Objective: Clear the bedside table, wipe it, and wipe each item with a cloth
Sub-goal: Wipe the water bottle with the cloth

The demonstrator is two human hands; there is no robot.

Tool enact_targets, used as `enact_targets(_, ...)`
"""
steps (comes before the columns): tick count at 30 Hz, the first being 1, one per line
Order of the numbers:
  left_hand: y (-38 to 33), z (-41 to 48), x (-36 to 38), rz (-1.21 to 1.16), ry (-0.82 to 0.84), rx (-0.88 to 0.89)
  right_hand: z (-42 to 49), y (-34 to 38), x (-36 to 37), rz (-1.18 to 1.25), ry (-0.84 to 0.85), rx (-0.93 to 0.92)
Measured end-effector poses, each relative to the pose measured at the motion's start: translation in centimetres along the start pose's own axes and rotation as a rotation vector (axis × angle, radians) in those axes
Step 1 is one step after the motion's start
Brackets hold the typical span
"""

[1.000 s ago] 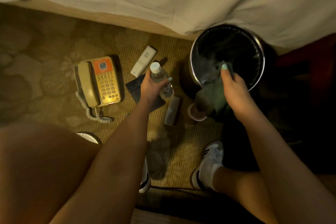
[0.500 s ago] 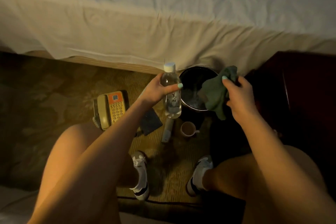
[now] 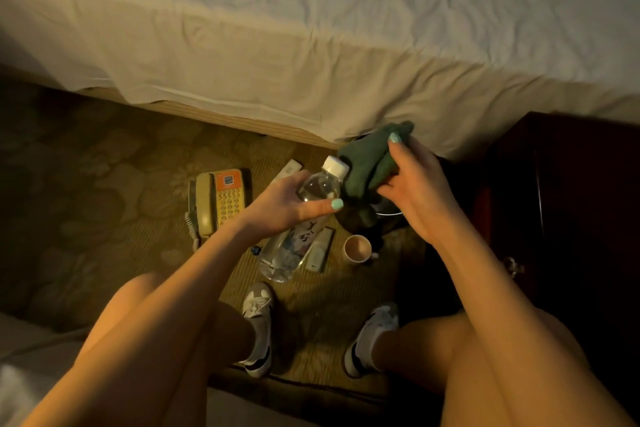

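Phone (image 3: 221, 201): on carpet (image 3: 104, 184), far left; judged set down off the bench (image 3: 571, 218) for clearing.
Left grip (image 3: 287, 206): wrapped round bottle (image 3: 289, 250) shoulder, holding it aloft, cap (image 3: 335, 165) tilted toward cloth (image 3: 370, 163).
Remote (image 3: 320, 250), cup (image 3: 357, 248): on carpet beneath bottle, judged awaiting wiping.
Cloth: bunched, at the cap; contact unclear.
Right grip (image 3: 415, 191): closed on cloth, presenting it for wiping.
Bench: far right, dark; top unreadable.
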State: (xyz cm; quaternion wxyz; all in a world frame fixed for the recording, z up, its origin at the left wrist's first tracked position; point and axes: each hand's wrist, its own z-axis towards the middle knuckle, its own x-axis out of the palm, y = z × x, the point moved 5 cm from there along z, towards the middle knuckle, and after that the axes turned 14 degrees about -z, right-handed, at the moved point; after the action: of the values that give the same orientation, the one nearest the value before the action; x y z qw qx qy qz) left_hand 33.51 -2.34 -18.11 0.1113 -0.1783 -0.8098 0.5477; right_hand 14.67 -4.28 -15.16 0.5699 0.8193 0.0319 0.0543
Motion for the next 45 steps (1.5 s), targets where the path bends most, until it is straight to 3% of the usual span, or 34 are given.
enact_targets(3,-0.1,1.5,0.1,0.101,0.039,-0.018,0.8,-0.2,0.8,-0.196,0.132,-0.003)
enact_targets(6,-0.7,3.2,0.4,0.157,0.062,-0.022,1.5,-0.2,0.9,-0.359,0.152,-0.008)
enact_targets(11,-0.8,5.6,1.5,0.172,0.126,-0.050,3.0,0.0,0.9,-0.658,0.026,-0.146)
enact_targets(16,-1.6,6.6,2.0,0.111,0.204,-0.027,4.2,0.7,0.8,-0.731,-0.034,-0.243)
enact_targets(20,-1.9,6.3,1.0,0.028,0.225,-0.035,4.4,1.8,1.1,-0.802,-0.195,-0.309)
enact_targets(25,-0.8,5.6,0.0,0.216,0.264,-0.002,4.9,2.1,0.1,-0.618,-0.347,-0.206)
enact_targets(32,-1.9,5.1,-0.8,0.230,0.204,0.132,5.6,0.4,-0.6,-0.330,-0.228,0.099)
enact_targets(36,-2.3,4.9,-0.9,0.124,0.243,0.125,5.9,0.2,-0.2,-0.296,-0.178,0.075)
enact_targets(39,-2.2,4.9,-1.0,0.028,0.266,0.113,5.8,0.2,-0.2,-0.295,-0.265,0.036)
enact_targets(42,-2.1,5.0,-0.9,-0.034,0.277,0.090,5.0,1.3,0.1,-0.246,-0.363,-0.153)
enact_targets(45,-2.1,5.4,-0.5,-0.107,0.249,0.073,4.3,2.0,0.6,-0.304,-0.333,-0.348)
